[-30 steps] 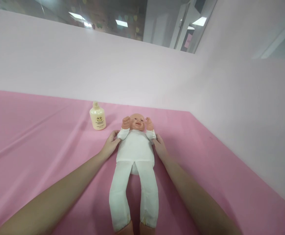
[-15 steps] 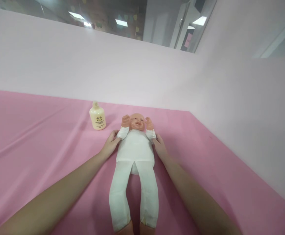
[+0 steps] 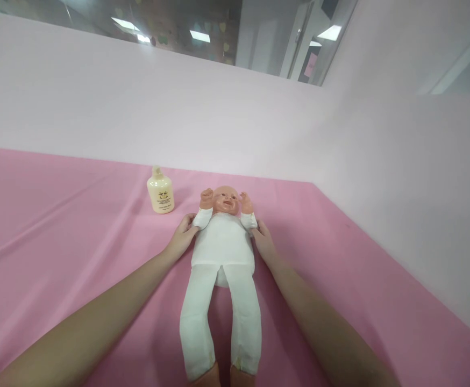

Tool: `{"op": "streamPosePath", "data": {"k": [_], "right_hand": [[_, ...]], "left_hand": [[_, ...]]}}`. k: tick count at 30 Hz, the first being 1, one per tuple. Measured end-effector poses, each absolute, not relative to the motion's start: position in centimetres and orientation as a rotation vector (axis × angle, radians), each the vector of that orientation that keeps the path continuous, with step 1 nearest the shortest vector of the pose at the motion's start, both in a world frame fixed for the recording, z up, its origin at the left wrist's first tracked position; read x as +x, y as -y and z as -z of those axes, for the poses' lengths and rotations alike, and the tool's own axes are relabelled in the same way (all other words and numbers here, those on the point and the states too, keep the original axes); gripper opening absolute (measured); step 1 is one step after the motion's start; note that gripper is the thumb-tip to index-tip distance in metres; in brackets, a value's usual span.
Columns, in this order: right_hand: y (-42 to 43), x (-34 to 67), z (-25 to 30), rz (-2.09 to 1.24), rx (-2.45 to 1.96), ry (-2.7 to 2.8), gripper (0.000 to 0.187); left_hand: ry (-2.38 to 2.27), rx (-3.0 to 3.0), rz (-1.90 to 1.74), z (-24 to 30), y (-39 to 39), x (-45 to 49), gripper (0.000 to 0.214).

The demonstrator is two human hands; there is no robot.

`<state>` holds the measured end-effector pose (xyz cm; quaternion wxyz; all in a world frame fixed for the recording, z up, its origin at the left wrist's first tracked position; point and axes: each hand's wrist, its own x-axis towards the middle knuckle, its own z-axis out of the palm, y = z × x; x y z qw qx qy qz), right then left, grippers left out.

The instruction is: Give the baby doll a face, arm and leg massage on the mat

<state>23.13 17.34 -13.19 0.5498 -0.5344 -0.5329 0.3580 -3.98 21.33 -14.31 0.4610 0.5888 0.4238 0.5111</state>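
Observation:
A baby doll [image 3: 223, 242] with a white cloth body lies on its back, its head toward the wall and its forearms raised. My left hand [image 3: 184, 234] is closed around the doll's upper arm on the left side of the picture, the thumb on the white sleeve. On the other side my right hand [image 3: 262, 237] grips the opposite upper arm, with its fingers partly hidden behind the sleeve. The doll's feet run out of the lower edge of the view.
A pale yellow pump bottle [image 3: 161, 196] with a dark printed label stands left of the doll's head. Pink cloth [image 3: 77, 226] with creases covers the surface. White walls [image 3: 203, 123] rise behind and to the right, with a window [image 3: 178, 32] above.

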Motion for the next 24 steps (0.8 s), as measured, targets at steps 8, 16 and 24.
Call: {"op": "streamPosePath", "data": {"k": [8,16,24], "right_hand": [[-17.5,23.3,13.6,-0.837,-1.279,1.266,0.027],[-16.6,22.7,12.4,-0.818,-1.283,1.264,0.036],[-16.6,22.7,12.0,-0.803,-1.258,1.293,0.045]], "left_hand": [[-1.057,1.465,-1.251,14.0,-21.2,-4.0,0.038],[-1.113,1.455,-1.207,14.0,-21.1,-4.0,0.049],[-1.105,1.505,-1.281,14.4,-21.4,-4.0,0.061]]}}
